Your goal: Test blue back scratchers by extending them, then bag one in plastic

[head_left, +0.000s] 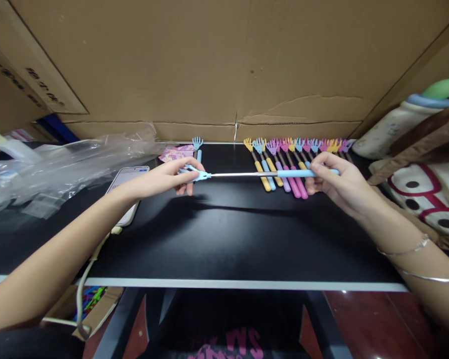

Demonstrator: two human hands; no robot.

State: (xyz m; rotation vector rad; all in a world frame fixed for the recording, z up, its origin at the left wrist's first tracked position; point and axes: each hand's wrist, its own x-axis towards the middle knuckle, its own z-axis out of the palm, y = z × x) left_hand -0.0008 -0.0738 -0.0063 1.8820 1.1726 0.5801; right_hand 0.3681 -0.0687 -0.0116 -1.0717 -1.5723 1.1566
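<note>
Fingers of the left hand [172, 177] pinch the claw-shaped head of a light-blue telescopic back scratcher with an extended metal rod [247, 174], while the right hand [338, 184] closes around its blue foam handle, holding it level just above the black tabletop [224, 239]. Behind the right hand lies a row of yellow, blue, pink and purple back scratchers [295, 154], with a lone blue one [198, 147] near some pink packets [176, 153]. Crumpled clear plastic bags [71, 159] and a white smartphone [127, 187] sit at the left, a patterned bag [422, 189] at the right, brown cardboard [224, 65] behind.
</note>
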